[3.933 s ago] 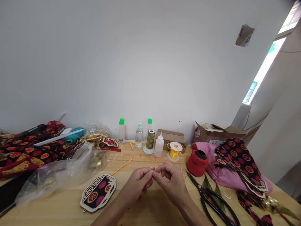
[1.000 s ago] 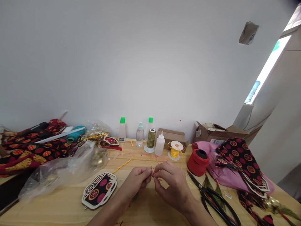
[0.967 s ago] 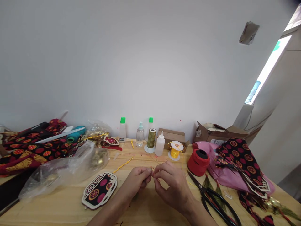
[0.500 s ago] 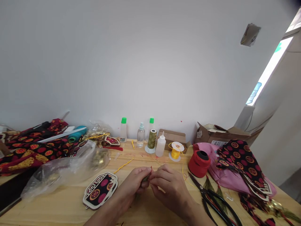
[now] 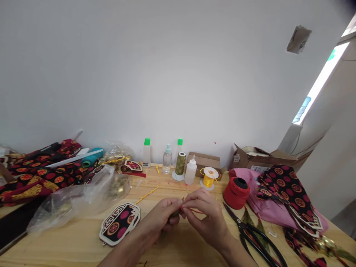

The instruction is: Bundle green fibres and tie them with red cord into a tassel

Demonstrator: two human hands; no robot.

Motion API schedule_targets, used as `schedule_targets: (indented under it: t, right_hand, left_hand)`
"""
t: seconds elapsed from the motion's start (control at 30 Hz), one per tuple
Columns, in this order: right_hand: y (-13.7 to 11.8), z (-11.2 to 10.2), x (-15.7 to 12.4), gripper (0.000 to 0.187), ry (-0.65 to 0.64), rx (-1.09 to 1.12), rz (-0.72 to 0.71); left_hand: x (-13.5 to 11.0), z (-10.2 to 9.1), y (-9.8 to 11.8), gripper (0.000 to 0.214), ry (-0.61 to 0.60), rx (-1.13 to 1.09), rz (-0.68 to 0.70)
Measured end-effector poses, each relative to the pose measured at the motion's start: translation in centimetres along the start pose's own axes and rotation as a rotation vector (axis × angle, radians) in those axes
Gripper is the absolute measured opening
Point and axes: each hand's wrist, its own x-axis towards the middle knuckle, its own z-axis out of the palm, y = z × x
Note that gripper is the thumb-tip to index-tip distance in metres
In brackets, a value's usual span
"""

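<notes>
My left hand (image 5: 164, 212) is closed round a dark green tassel (image 5: 174, 214), most of which its fingers hide. A red thread (image 5: 197, 211) runs at the tassel's top and trails across to my right hand (image 5: 208, 213). The right fingertips are pinched on this thread, close against the left thumb. Left of my hands lies a flat ornament (image 5: 119, 224) with a white cut-out frame, patterned fabric and a twisted yellow cord (image 5: 148, 194). Black-handled scissors (image 5: 250, 231) rest to the right, over green tassels (image 5: 260, 228).
Behind my hands stand a green thread cone (image 5: 181, 164), a white squeeze bottle (image 5: 190, 171), a spray bottle (image 5: 167, 160) and a yellow cord spool (image 5: 208, 180). A red thread cone (image 5: 236, 194) sits right. Plastic bags (image 5: 83, 202) and patterned fabric (image 5: 30, 178) fill the left side.
My right hand has shifted slightly right and up, and a length of red thread now shows beneath its fingers. The left hand still grips the tassel. The view has moved slightly.
</notes>
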Motion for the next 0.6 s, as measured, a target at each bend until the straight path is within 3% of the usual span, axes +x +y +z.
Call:
schedule_targets:
  t: [0.17,0.4,0.6]
  right_hand:
    - [0.57,-0.67,0.22,0.011,0.008,-0.006,0.174]
    - [0.86,-0.56,0.2,0.022,-0.055,0.066,0.338]
    - [1.01,-0.56,0.32,0.02,-0.046,0.161,0.447]
  left_hand:
    - [0.14,-0.09,-0.31,0.035,-0.052,0.121,0.033]
    - [0.22,-0.1,-0.25,0.029,-0.078,0.089,0.075]
    - [0.39,-0.06,-0.14,0.029,-0.086,0.097,0.103]
